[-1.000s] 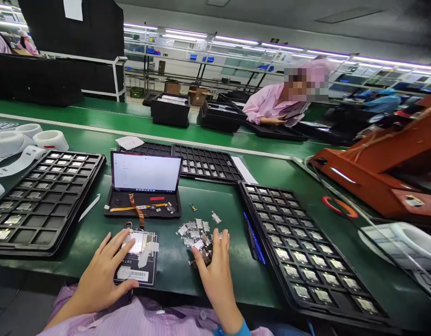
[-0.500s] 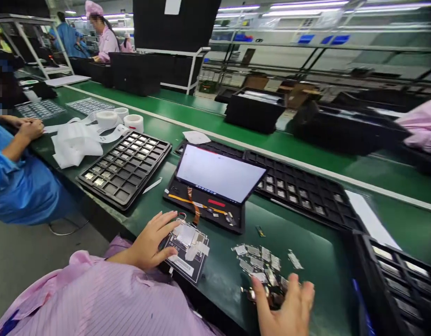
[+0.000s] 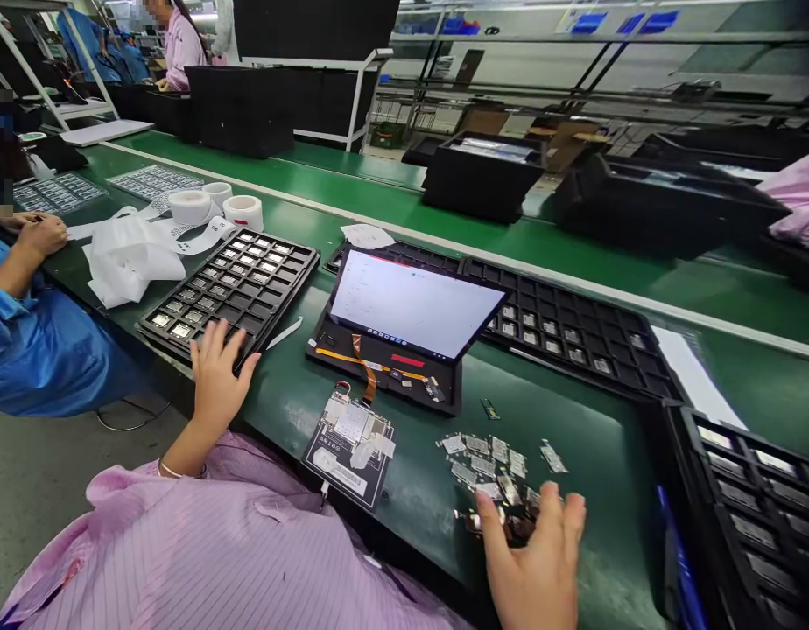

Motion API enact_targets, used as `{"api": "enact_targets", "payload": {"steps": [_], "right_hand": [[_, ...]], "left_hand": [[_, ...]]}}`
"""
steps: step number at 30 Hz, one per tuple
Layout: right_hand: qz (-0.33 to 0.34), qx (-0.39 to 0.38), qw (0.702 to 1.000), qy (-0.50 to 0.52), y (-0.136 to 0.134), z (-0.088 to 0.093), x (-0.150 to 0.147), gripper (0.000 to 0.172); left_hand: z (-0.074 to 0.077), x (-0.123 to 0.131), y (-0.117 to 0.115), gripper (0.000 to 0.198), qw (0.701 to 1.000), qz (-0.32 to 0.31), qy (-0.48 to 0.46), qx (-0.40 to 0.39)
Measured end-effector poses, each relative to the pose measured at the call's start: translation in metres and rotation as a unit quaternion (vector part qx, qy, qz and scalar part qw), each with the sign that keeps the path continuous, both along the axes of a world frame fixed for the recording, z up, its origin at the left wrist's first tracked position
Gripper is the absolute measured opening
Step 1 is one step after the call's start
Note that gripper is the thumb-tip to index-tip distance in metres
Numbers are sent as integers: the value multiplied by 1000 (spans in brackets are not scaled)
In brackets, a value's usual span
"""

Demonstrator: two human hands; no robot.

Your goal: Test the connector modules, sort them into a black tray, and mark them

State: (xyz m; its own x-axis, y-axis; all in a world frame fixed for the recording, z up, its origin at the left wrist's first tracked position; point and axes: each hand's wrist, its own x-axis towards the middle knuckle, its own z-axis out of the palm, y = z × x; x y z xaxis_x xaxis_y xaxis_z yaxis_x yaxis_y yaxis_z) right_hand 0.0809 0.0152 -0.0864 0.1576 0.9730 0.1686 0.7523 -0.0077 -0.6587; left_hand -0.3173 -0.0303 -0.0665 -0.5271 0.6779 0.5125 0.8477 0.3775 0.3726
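My left hand (image 3: 219, 381) is open, fingers spread at the near edge of a black compartment tray (image 3: 279, 302) that carries small silver-shielded circuit boards; I cannot tell whether it touches the tray. My right hand (image 3: 534, 560) is open too, thumb and fingers apart around the near end of a loose group of small circuit boards (image 3: 487, 468). Between the hands lies a black panel with a circuit board (image 3: 350, 446), joined by an orange ribbon cable (image 3: 366, 376) to an opened device with a lit screen (image 3: 414, 302). A white cable plugs into the panel's near edge.
More black trays of boards (image 3: 562, 337) stand behind the screen and at the right (image 3: 749, 516). A white strip tool (image 3: 286, 332) lies beside the left tray. Tape rolls (image 3: 243, 212) and crumpled white sheet (image 3: 132, 254) sit at left, near a co-worker's hands (image 3: 40, 234).
My left hand has left the black panel and moved left to the tray's near edge. On the screen, the page now shows faint text. My right hand stays by the loose boards.
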Motion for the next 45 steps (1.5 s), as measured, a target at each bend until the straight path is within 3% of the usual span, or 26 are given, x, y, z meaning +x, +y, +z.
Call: {"api": "enact_targets", "payload": {"steps": [4, 7, 10, 12, 15, 17, 19, 21, 23, 24, 26, 28, 31, 38, 45], "right_hand": [[13, 25, 1000, 6, -2, -3, 0, 101], [28, 41, 999, 10, -4, -4, 0, 97], [33, 40, 999, 11, -5, -5, 0, 93], [31, 37, 999, 7, -6, -5, 0, 90], [33, 40, 999, 2, -6, -9, 0, 86], [39, 47, 998, -4, -6, -10, 1, 83], [40, 68, 997, -12, -8, -9, 0, 79], [61, 102, 992, -27, -12, -4, -5, 74], [157, 131, 977, -55, -19, 6, -18, 68], [244, 137, 957, -75, -22, 12, -26, 65], [423, 136, 888, -118, -28, 21, -45, 61], [518, 133, 830, -155, -30, 25, -63, 54], [535, 146, 811, -188, -30, 21, -82, 44], [511, 182, 818, -189, -24, 13, -89, 42], [496, 160, 835, -176, -20, 13, -92, 38]], "left_hand": [[-9, -21, -14, 99, 970, 158, -160, 88], [-11, -39, -26, 96, 947, 186, -255, 63], [0, -31, -31, 97, 957, 163, -235, 53], [12, -8, -27, 98, 979, 119, -154, 57], [23, 34, -9, 81, 996, -70, -63, 8], [23, 56, 10, 72, 976, -181, -90, -81], [20, 67, 30, 75, 953, -226, -119, -162], [16, 71, 47, 78, 942, -235, -112, -210], [14, 69, 58, 70, 942, -231, -82, -228], [13, 68, 62, 65, 945, -225, -65, -229], [13, 64, 68, 57, 952, -213, -39, -218], [13, 61, 72, 53, 955, -209, -20, -210], [12, 58, 80, 52, 955, -215, -9, -205], [14, 58, 99, 53, 950, -234, 6, -207], [17, 64, 113, 49, 947, -241, -9, -211]]}}
